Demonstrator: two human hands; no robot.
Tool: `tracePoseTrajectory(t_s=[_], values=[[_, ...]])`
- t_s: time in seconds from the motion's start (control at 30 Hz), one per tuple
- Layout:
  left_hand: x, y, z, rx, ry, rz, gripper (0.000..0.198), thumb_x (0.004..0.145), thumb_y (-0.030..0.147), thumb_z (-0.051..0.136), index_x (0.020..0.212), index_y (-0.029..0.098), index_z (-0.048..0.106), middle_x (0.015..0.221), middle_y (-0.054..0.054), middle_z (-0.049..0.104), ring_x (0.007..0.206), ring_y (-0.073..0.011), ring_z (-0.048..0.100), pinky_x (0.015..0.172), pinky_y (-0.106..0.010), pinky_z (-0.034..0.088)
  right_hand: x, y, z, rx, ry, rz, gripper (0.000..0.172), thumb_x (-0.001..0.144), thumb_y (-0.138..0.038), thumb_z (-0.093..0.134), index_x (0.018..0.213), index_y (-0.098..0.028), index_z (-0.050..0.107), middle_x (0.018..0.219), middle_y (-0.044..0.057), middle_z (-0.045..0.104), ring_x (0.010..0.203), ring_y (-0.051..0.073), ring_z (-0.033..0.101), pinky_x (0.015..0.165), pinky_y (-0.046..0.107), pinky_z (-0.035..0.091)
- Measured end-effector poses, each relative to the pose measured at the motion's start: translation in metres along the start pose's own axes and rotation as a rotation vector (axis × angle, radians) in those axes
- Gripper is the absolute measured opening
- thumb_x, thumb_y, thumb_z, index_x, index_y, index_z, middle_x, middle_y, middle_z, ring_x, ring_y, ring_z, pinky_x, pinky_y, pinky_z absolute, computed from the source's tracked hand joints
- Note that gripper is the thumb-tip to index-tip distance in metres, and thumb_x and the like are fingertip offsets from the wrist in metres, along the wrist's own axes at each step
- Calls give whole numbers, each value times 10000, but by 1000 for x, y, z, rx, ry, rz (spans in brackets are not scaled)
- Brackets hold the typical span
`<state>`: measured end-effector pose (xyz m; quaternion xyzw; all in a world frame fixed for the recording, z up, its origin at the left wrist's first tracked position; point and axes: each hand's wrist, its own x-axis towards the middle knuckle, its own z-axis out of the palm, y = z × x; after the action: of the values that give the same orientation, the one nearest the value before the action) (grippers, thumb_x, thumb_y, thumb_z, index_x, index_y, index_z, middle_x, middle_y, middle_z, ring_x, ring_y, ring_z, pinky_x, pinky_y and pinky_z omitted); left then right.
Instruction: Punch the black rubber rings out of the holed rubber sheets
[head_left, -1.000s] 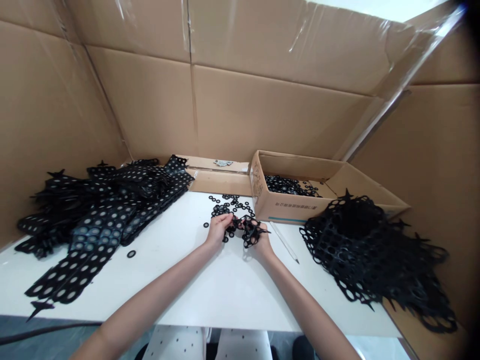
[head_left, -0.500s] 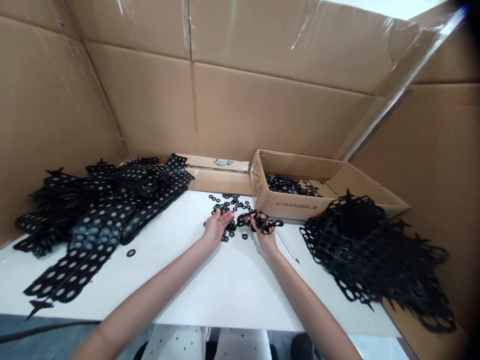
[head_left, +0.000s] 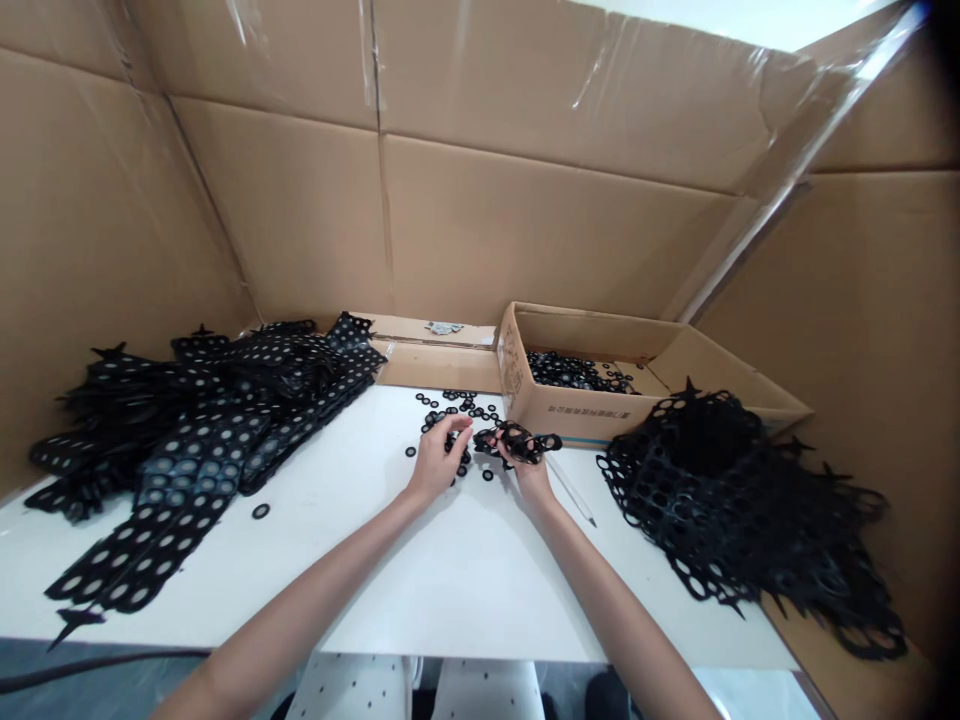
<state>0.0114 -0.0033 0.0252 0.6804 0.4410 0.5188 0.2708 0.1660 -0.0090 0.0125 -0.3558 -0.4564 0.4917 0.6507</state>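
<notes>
My right hand is shut on a tangled piece of black perforated rubber sheet, which has ring-shaped holes. My left hand sits just left of it, fingers curled and pointing right over a scatter of small black rubber rings. I cannot tell whether those fingers hold a ring. More rings lie around and under both hands on the white table. A lone ring rests farther left.
Long black perforated strips lie heaped at the left, and a black mesh pile at the right. An open cardboard box holds black rings. A white stick lies beside it. Cardboard walls surround the table.
My left fingers have gone from spread wide to curled over the rings. Since a second ago, the right hand has lifted the sheet piece slightly up and away from the left hand.
</notes>
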Motion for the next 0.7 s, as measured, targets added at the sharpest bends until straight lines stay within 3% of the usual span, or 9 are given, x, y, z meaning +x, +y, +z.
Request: tracePoseTrajectory(t_s=[0.13, 0.33, 0.57, 0.7], values=[[-2, 4, 3, -11, -33, 61, 181, 797, 285, 564, 925, 201, 661, 950, -50, 674, 889, -176, 617, 826, -305, 482, -7, 3, 2, 15, -27, 78, 193, 641, -248, 728, 794, -181, 631, 830, 18, 619, 789, 166, 587, 795, 304, 476], [-4, -4, 6, 46, 131, 134, 156, 746, 211, 632, 894, 198, 680, 911, -52, 684, 893, -188, 610, 849, -356, 489, -14, 5, 12, -119, 11, 98, 288, 619, -262, 756, 861, -177, 625, 879, 28, 625, 828, 176, 584, 794, 300, 468], [-4, -6, 5, 85, 46, 339, 200, 776, 215, 605, 965, 211, 670, 922, -43, 696, 924, -190, 615, 920, -396, 471, -11, 12, 16, -142, 126, 6, 249, 661, -327, 703, 825, -154, 631, 876, 71, 650, 815, 196, 601, 788, 335, 480], [-2, -2, 2, -68, -49, 238, 183, 777, 250, 604, 937, 220, 690, 964, -36, 693, 974, -186, 617, 993, -403, 430, -13, -2, 17, -219, 85, -70, 168, 654, -303, 664, 758, -178, 621, 817, 62, 644, 827, 204, 600, 781, 330, 491]])
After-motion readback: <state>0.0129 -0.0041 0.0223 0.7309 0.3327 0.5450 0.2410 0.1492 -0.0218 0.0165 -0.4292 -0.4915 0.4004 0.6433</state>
